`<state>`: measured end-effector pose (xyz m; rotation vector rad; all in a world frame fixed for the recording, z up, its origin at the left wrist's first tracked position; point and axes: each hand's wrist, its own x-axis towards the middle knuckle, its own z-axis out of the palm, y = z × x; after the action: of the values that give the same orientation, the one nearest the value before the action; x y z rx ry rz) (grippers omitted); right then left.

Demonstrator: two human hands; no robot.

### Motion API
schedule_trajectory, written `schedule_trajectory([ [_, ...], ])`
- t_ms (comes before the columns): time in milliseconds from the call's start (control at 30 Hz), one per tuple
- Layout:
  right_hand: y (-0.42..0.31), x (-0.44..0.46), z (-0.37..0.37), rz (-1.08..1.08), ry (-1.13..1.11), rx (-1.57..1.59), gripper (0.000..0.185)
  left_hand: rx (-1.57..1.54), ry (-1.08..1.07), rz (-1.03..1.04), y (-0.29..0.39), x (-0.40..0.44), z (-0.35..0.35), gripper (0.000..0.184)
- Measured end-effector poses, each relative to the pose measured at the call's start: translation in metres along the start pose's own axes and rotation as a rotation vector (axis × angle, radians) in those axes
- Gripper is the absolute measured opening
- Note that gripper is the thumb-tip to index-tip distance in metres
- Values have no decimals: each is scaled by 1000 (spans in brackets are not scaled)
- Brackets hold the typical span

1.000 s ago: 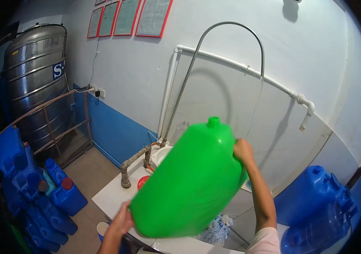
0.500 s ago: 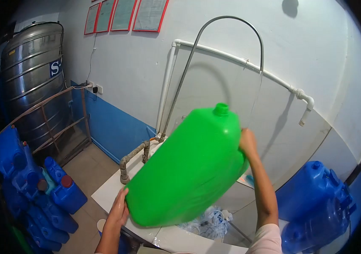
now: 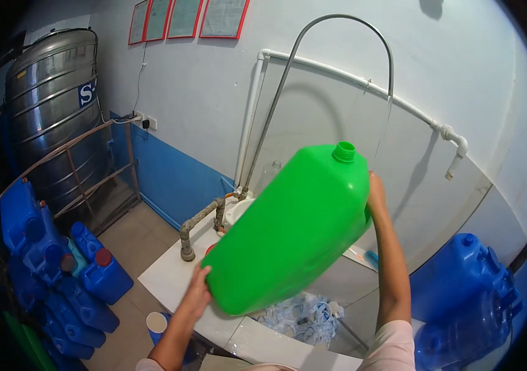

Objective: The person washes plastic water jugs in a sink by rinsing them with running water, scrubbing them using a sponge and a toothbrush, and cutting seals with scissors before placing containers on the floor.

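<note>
A large green plastic jug hangs tilted over the white tiled sink, its open neck pointing up and to the right. My left hand is closed on its lower left corner, thumb on the near side. On the far right side, my right hand grips the jug near its top; the fingers are partly hidden behind it. A thin stream of water falls from the curved metal spout behind the jug's neck. Crumpled clear and blue plastic pieces lie in the basin below.
Blue jugs crowd the floor at left, before a steel tank. Large blue containers stand at right. A rusty pipe rises from the counter. A white PVC pipe runs along the wall. A white cup sits low at left.
The jug has shifted up and a little to the right over the sink, its neck tipping slightly toward me. Both hands have moved with it, and the view has shifted a little.
</note>
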<state>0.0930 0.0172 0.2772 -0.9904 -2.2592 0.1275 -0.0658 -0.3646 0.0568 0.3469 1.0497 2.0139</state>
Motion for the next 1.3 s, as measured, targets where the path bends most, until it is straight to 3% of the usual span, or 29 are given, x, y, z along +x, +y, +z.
schedule_trajectory([
  [100,49,8,39,35,-148,-26,41,-78,-4,-131,-31,-6,-6,47],
  [167,90,-14,55,-17,-151,82,42,-109,-52,-267,-17,-14,-4,53],
  [200,122,-32,61,26,-170,295,40,-118,-45,-266,-2,-12,5,53],
  [267,170,-73,66,144,-166,686,38,69,-106,23,26,-5,21,61],
  [333,186,-123,54,282,-89,899,38,356,-56,152,43,6,51,66],
  [400,201,-178,55,409,3,1055,38,382,-304,359,59,7,104,65],
  [533,183,-280,86,628,169,1286,37,674,-557,744,48,33,184,57],
  [633,162,-319,123,704,235,1372,37,585,-631,687,35,67,205,43],
  [700,152,-326,142,714,249,1394,37,523,-288,636,21,106,175,34],
  [733,147,-327,149,714,253,1397,37,460,-131,484,8,137,143,29],
  [767,143,-328,154,722,256,1403,37,377,91,580,-21,178,105,26],
  [800,139,-327,160,721,256,1398,37,330,346,457,-34,189,81,27],
  [833,138,-327,163,723,260,1400,37,216,436,393,-53,212,48,27],
  [867,136,-327,165,725,262,1401,37,273,346,123,-37,198,36,23],
  [933,134,-329,168,731,266,1401,37,194,317,160,-53,214,10,22],
  [1000,135,-331,170,735,266,1399,37,132,393,-14,-55,221,-1,18],
  [1133,141,-337,169,743,268,1401,37,-47,376,-158,-52,236,-11,11],
  [1233,144,-340,167,748,276,1402,37,-111,212,-21,-40,260,-22,9],
  [1300,147,-342,166,753,284,1395,37,-217,239,-47,-19,272,-27,9],
])
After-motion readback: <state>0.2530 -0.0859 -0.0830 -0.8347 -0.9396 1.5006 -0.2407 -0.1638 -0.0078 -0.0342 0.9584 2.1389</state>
